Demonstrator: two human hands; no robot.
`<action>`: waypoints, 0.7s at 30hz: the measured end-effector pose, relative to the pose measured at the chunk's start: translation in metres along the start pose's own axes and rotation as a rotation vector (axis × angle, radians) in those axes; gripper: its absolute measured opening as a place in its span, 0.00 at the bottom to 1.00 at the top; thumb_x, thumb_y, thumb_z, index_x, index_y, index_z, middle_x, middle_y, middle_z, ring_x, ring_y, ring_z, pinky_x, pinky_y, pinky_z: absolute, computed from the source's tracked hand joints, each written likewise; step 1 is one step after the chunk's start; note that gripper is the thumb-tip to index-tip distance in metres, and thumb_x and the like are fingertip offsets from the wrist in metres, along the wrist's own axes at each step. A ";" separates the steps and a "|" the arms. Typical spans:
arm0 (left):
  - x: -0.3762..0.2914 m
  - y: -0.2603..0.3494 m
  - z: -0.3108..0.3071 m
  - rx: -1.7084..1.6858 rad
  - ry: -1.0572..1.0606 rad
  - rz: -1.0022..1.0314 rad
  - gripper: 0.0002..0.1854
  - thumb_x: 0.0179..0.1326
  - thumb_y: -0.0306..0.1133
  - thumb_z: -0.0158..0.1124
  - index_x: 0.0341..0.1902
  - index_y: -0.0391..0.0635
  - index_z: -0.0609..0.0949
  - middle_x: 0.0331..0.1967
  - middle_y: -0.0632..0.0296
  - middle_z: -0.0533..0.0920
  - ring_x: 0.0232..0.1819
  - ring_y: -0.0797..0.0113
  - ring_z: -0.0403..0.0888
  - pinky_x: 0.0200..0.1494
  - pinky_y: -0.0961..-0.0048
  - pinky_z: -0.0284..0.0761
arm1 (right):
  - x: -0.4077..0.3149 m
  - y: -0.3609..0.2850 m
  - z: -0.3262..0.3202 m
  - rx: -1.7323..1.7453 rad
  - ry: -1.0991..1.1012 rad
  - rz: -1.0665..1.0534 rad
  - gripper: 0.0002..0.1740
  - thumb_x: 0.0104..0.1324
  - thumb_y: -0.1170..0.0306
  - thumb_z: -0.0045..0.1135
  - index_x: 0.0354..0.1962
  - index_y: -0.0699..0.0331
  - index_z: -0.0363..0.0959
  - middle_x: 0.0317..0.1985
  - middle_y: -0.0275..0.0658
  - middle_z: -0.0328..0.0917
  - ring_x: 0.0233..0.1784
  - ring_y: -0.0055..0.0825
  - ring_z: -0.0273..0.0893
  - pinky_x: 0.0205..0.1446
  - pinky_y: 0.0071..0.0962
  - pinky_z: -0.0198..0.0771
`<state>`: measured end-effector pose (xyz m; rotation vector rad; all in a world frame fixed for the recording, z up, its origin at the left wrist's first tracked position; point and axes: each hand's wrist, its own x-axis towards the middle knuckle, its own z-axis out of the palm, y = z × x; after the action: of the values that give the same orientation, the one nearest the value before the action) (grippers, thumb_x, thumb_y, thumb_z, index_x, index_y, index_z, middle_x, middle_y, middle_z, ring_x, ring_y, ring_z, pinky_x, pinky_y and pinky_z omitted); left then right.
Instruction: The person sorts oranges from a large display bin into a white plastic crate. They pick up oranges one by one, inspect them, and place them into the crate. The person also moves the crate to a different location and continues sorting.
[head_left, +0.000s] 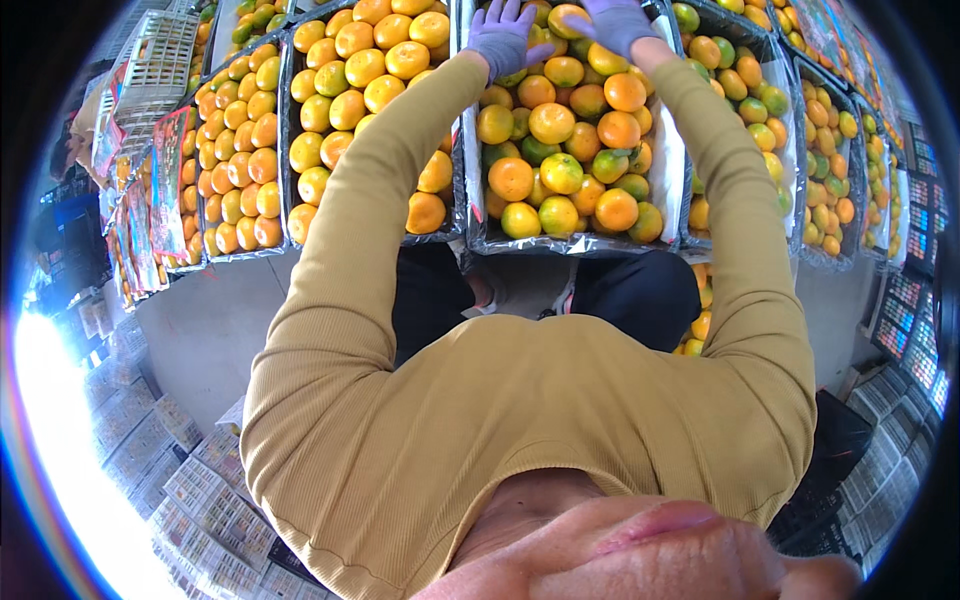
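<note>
Both my hands wear purple gloves and reach into the far part of a plastic-lined crate (570, 246) of loose mandarins (552, 123), some orange and some greenish. My left hand (501, 36) lies at the crate's left edge with its fingers spread, partly over fruit. Towards the right side, my right hand (616, 28) is above the mandarins, its thumb pointing left and away from the fingers. The top of the picture cuts off the right fingertips. No fruit shows in either palm. White paper (670, 169) lines the crate's right wall.
On the left stands a crate of neatly rowed mandarins (347, 110); more crates continue on both sides. Printed bags (169, 184) and a white plastic basket (160, 52) are at far left. Stacked white crates (217, 510) stand behind me. Mandarins (702, 315) also show beside my right knee.
</note>
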<state>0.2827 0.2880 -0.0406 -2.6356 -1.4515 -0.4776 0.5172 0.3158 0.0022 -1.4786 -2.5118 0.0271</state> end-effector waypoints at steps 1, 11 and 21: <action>-0.009 0.009 0.003 0.078 0.089 0.020 0.44 0.61 0.65 0.64 0.75 0.53 0.69 0.74 0.48 0.68 0.74 0.43 0.66 0.70 0.45 0.67 | -0.010 0.006 0.000 -0.011 0.053 0.044 0.46 0.65 0.46 0.60 0.71 0.66 0.60 0.73 0.56 0.63 0.76 0.54 0.63 0.78 0.50 0.57; -0.039 0.034 -0.012 -0.068 -0.061 -0.076 0.49 0.62 0.67 0.61 0.78 0.48 0.63 0.77 0.44 0.62 0.78 0.44 0.60 0.75 0.47 0.61 | -0.069 -0.012 0.024 -0.192 0.080 -0.030 0.48 0.66 0.41 0.57 0.73 0.65 0.59 0.76 0.49 0.61 0.81 0.48 0.52 0.81 0.53 0.47; -0.092 0.062 0.028 -0.029 -0.018 -0.213 0.32 0.66 0.52 0.60 0.69 0.46 0.74 0.71 0.47 0.69 0.75 0.41 0.61 0.71 0.43 0.62 | -0.117 -0.080 0.050 -0.027 -0.231 -0.127 0.32 0.73 0.46 0.51 0.64 0.59 0.72 0.65 0.39 0.75 0.73 0.39 0.69 0.72 0.58 0.61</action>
<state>0.2954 0.1864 -0.0920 -2.5240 -1.7542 -0.4985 0.4927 0.1803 -0.0580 -1.3945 -2.7943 0.1512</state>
